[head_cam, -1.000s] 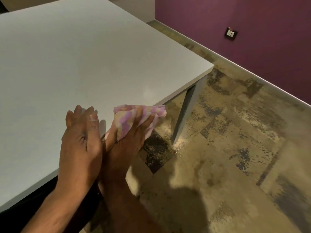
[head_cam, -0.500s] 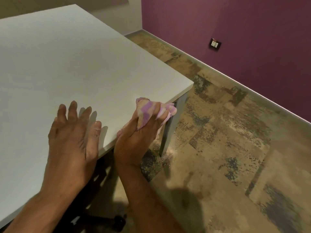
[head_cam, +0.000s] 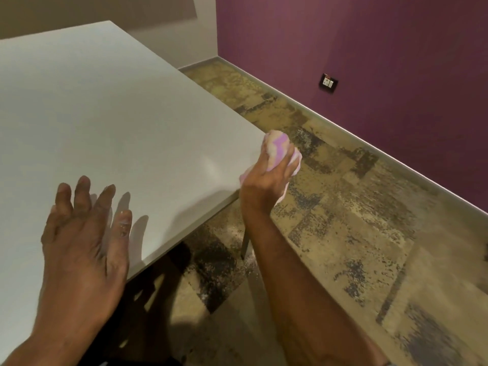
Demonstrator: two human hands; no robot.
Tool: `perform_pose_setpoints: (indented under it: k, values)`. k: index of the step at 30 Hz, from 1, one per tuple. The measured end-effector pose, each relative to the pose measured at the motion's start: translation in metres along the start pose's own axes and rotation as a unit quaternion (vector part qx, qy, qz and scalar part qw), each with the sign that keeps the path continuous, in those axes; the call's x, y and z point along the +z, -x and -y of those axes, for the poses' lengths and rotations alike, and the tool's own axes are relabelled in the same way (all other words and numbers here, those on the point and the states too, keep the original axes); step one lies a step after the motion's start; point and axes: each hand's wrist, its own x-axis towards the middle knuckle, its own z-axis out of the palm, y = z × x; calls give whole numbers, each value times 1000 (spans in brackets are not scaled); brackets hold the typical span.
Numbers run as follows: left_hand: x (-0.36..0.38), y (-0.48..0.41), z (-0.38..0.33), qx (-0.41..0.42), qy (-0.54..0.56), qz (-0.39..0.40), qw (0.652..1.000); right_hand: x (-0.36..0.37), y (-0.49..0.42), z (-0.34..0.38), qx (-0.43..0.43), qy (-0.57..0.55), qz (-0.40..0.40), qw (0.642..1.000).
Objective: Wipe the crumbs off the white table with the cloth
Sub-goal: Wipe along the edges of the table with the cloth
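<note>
The white table [head_cam: 113,122] fills the left half of the view, and its near right corner points toward me. My right hand [head_cam: 266,178] holds a bunched pink, purple and cream cloth [head_cam: 278,149] just past that corner, off the table's edge and above the floor. My left hand [head_cam: 84,233] hovers flat over the table near its front edge, fingers spread, holding nothing. I see no crumbs on the tabletop. Pale specks lie scattered on the floor [head_cam: 248,262] below the corner.
A dark table leg [head_cam: 245,244] drops from under the corner beside my right forearm. Mottled brown carpet [head_cam: 356,233] runs to a purple wall [head_cam: 369,62] with a black socket plate [head_cam: 328,83]. Dark shadow lies under the table's front edge.
My right hand has carried the cloth from the front edge out to the right, past the table's corner. My left hand has drawn apart from it and spread its fingers.
</note>
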Motion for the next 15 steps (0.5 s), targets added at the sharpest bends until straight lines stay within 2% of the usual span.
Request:
perform_pose_setpoints:
  k: [4, 8, 10, 11, 13, 15]
  values:
    - [-3, 9, 3, 7, -17, -16, 1000, 0, -24, -1, 33, 20, 28, 999]
    - [-9, 13, 9, -31, 86, 11, 996, -7, -29, -2, 45, -15, 58, 997]
    - [-12, 20, 12, 16, 12, -8, 1000, -11, -21, 1, 42, -26, 54, 997]
    - [-16, 23, 10, 2, 2, -22, 1000, -13, -15, 3, 37, -34, 42, 998]
    - [-23, 28, 1, -68, 48, -22, 996, -17, 2, 5, 29, -40, 29, 998]
    - [-28, 35, -8, -82, 41, -12, 996, -19, 22, 5, 39, -28, 56, 997]
